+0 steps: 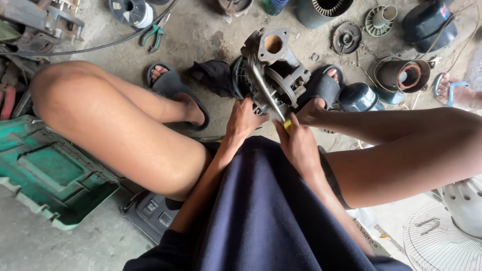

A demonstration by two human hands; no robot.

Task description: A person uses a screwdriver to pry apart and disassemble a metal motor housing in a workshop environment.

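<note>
A yellow-handled screwdriver (273,103) was gripped by the closed fingers of the right hand (297,145), the left hand (244,120) was wrapped on the grey pump housing (273,70), which was stood on the floor between two sandalled feet.

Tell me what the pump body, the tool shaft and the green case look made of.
Pump body: probably cast metal, dull grey, rough and grimy, with thick flanges. Tool shaft, held in the right hand: bright, reflective steel by its look, with a yellow, likely plastic, handle. Green case: moulded plastic, matte, ribbed and scuffed.
</note>
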